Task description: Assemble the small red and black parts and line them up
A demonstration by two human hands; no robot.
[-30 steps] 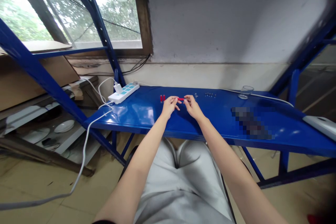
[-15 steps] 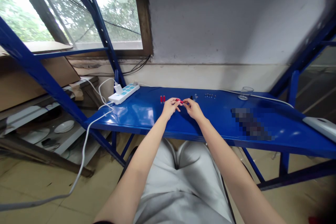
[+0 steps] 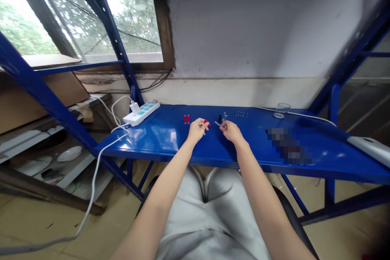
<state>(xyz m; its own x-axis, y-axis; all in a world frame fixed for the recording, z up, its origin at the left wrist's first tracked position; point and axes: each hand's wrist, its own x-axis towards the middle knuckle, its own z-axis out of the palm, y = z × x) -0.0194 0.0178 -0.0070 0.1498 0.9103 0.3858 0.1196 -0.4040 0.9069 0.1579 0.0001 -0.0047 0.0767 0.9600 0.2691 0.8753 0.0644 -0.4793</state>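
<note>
Right hand (image 3: 231, 132) lower, beside black cylinder (image 3: 219, 119)

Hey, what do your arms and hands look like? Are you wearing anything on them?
Both arms are bare, with no sleeves showing. The left hand and right hand look slim and wear no gloves, and I see no watch or bracelet. Light grey trousers show between the arms.

Small red piece (image 3: 206, 122) poking out from the left hand (image 3: 197, 130), pinched between the fingertips. Thin grey rod (image 3: 217, 123) slanting out from the right hand (image 3: 231, 131), tip pointing left toward the red piece, not touching. Two red pieces (image 3: 186, 119) standing upright side by side, farther left.
</note>
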